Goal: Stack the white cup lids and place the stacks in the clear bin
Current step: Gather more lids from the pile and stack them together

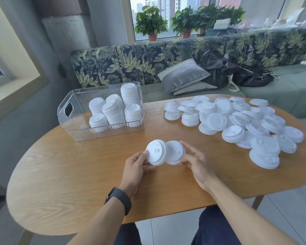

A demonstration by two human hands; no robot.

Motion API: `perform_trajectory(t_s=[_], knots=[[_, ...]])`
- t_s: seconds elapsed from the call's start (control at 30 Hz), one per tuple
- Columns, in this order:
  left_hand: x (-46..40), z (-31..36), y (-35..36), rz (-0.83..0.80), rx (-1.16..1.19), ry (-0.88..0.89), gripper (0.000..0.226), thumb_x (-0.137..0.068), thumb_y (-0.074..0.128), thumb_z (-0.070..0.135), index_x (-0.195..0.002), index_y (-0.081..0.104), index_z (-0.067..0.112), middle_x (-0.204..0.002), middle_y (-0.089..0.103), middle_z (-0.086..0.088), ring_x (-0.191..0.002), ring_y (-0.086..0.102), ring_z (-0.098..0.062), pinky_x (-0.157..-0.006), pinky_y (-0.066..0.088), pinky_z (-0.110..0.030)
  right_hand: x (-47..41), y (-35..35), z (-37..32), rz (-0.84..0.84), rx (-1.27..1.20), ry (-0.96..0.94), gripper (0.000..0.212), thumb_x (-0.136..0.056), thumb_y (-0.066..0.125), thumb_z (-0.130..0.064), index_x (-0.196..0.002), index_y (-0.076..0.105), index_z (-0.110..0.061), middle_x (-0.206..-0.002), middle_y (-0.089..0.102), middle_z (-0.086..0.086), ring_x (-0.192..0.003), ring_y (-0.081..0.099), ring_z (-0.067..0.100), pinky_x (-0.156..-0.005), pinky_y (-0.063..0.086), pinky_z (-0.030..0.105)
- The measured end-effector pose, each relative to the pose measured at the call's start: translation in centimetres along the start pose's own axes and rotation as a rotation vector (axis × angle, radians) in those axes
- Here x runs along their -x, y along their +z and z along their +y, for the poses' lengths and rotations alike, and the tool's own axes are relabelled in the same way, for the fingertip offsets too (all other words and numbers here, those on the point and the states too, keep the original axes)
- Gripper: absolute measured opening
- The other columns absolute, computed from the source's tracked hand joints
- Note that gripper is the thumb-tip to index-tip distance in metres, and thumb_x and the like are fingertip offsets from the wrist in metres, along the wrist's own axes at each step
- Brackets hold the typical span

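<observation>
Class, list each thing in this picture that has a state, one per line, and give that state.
Clear bin: upright on the table, partly filled with lid stacks.
Loose lids: heaped unstacked on the table.
Left hand: holds a lid.
Right hand: holds a second lid.

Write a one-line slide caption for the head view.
Each hand holds a white lid over the table, clear bin part-filled.

Oval wooden table on grey tiled floor; far side, leaf-patterned green sofa bearing grey cushions, potted plants along daylit window, grey wall far left.
</observation>
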State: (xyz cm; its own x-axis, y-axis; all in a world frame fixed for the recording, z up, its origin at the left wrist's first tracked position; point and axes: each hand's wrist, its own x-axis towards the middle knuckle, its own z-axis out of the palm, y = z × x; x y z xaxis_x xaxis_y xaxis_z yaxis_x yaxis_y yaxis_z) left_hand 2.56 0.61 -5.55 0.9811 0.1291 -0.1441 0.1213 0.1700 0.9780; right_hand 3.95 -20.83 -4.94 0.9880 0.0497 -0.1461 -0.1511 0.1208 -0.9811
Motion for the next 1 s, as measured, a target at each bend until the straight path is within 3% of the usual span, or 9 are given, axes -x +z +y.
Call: perform_trajectory(t_s=[0.17,0.4,0.6,0.83,1.0], knots=[[0.1,-0.1,0.1,-0.003,-0.007,0.008,0.027,-0.105,0.059,0.027,-0.114,0.074,0.006,-0.114,0.075,-0.016,-0.107,0.073,-0.032,-0.085,0.063,-0.040,0.0,0.2,0.0,-0.009,0.002,-0.002,0.047,-0.091,0.051,0.004,-0.127,0.071,-0.019,-0.095,0.078,0.005,-0.072,0.056,0.018,-0.075,0.048,0.035],[0.5,-0.2,0.5,-0.058,-0.113,0.058,0.027,-0.106,0.056,0.028,-0.112,0.076,0.010,-0.107,0.078,-0.006,-0.101,0.075,-0.021,-0.084,0.064,-0.037,-0.3,0.1,0.3,-0.032,0.015,0.029,0.029,-0.094,0.054,0.002,-0.113,0.073,-0.007,-0.095,0.076,0.017,-0.078,0.061,0.023,-0.076,0.050,0.035],[0.3,-0.7,0.7,-0.051,-0.188,0.095,0.027,-0.107,0.056,0.030,-0.115,0.076,0.015,-0.106,0.079,-0.001,-0.101,0.074,-0.018,-0.078,0.062,-0.031,-0.5,0.2,0.1,-0.094,0.003,0.040,0.030,-0.097,0.056,0.002,-0.120,0.072,-0.008,-0.112,0.075,0.021,-0.090,0.068,0.021,-0.075,0.057,0.027],[0.4,-1.0,0.9,-0.012,-0.215,0.125,0.020,-0.105,0.059,0.034,-0.109,0.075,0.021,-0.101,0.079,0.002,-0.093,0.075,-0.016,-0.076,0.063,-0.030,-0.3,0.4,-0.3,-0.139,0.016,0.039,0.033,-0.099,0.057,0.000,-0.122,0.073,-0.017,-0.112,0.079,0.004,-0.098,0.070,0.020,-0.088,0.057,0.033],[0.4,-1.1,1.0,0.022,-0.229,0.132,0.016,-0.103,0.064,0.031,-0.104,0.074,0.019,-0.097,0.078,-0.003,-0.082,0.074,-0.013,-0.074,0.063,-0.031,-0.1,0.6,-0.5,-0.132,0.007,0.042,0.027,-0.105,0.054,-0.013,-0.125,0.073,-0.015,-0.113,0.079,0.006,-0.101,0.070,0.020,-0.086,0.056,0.032]])
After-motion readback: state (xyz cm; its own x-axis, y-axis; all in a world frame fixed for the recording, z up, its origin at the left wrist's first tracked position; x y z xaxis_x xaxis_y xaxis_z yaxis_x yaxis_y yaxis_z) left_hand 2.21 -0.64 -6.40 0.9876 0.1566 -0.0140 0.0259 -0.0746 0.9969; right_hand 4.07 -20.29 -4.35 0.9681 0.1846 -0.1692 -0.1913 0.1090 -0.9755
